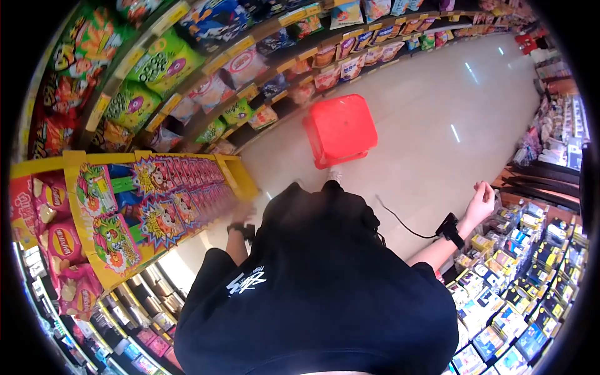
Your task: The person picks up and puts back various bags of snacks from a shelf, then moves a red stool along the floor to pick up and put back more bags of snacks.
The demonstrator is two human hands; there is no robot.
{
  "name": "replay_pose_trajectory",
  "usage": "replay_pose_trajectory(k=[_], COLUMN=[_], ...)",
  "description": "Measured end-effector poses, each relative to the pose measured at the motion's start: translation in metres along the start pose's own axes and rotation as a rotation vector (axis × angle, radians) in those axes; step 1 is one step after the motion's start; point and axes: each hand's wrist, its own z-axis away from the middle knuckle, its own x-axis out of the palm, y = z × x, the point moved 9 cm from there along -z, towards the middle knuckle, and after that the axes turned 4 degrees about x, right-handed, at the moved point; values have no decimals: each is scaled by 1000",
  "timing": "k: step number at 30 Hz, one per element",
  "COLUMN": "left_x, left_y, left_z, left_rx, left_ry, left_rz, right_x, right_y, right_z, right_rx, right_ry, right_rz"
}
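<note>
Out to the right, my right hand (481, 201) is raised with its fingers curled together, and whether anything small is in them cannot be made out. A black band with a dark cable is on that wrist. My left hand (240, 211) hangs low beside my body, smeared by motion, near the yellow display of colourful snack packets (165, 228). Its wrist also has a black band. Ahead of my feet, a red plastic stool (345, 130) stands on the pale floor (431, 119), touched by neither hand.
Shelves of snack bags (164, 62) curve along the left and top. Pink chip bags (65, 244) sit at the far left. Racks of small packaged goods (519, 281) fill the lower right, below dark hanging straps (540, 187). The floor runs toward the upper right.
</note>
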Motion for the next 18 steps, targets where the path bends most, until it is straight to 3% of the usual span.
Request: replay_pose_trajectory(k=[2,5,8,11,14,15,18], left_x=[-1,1,-9,-22,-14,-12,-9], left_y=[15,53,35,-49,-134,-143,-174], left_z=[-17,-4,-9,-23,-6,17,35], left_rx=[140,180,263,157,-34,-152,-235], left_ry=[-58,-34,-13,24,-103,-102,-106], left_rz=[3,-90,14,-3,135,103,162], right_x=[-2,20,41,44,39,36,35], right_y=[-26,-75,-133,-158,-161,-161,-160], right_z=[19,38,62,83,97,101,107], right_rx=[-2,-30,-124,-162,-151,-147,-155], right_ry=[18,-66,-123,-148,-146,-150,-170], right_rz=[-38,-86,-73,-80,-98,-103,-106])
